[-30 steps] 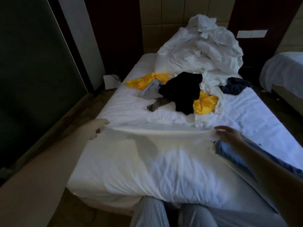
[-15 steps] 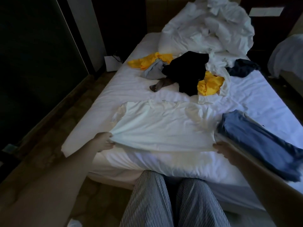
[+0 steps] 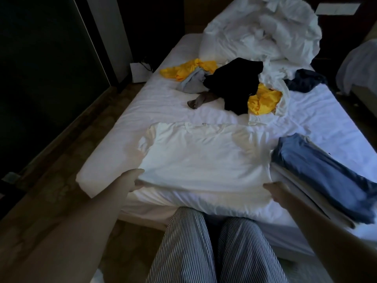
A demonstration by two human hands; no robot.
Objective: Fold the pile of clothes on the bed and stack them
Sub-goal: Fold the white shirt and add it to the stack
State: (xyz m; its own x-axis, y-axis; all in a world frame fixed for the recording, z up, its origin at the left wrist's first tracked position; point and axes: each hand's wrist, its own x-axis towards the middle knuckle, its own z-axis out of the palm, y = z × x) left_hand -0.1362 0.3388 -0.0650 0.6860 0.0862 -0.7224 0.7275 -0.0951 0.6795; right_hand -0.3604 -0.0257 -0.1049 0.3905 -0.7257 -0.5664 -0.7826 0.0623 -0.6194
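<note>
Down onto the bed (image 3: 326, 111) goes the shirt (image 3: 204, 156), which a second ago hung stretched in the air between both hands; both hands have dropped with it to the near edge.

At 9 o'clock of the hem, the left hand (image 3: 133, 179) pinches the shirt's near left corner. The shirt lies flat and face up at the 6 o'clock end of the bed, collar toward 12, sleeves bunched at its far corners. At the hem's other corner the right hand (image 3: 275, 190) touches the cloth, but blur hides the fingers and I cannot tell whether it pinches or only rests there. Just beside the shirt, at 3 o'clock, a blue garment (image 3: 326, 176) lies folded, seemingly on paler folded layers.

Toward 12 o'clock the pile waits: a yellow piece (image 3: 189, 71), a grey piece (image 3: 191, 82), a brown scrap (image 3: 200, 100), a black garment (image 3: 234, 86), more yellow (image 3: 263, 101), white cloth and a navy piece (image 3: 306, 82), all crumpled. A heaped duvet (image 3: 265, 33) sits behind them.

By my reading the task is early: one or two items are folded at the right, the shirt is spread but not yet folded, and at least six pieces are untouched. Folding the sleeves in looks like the next step.
</note>
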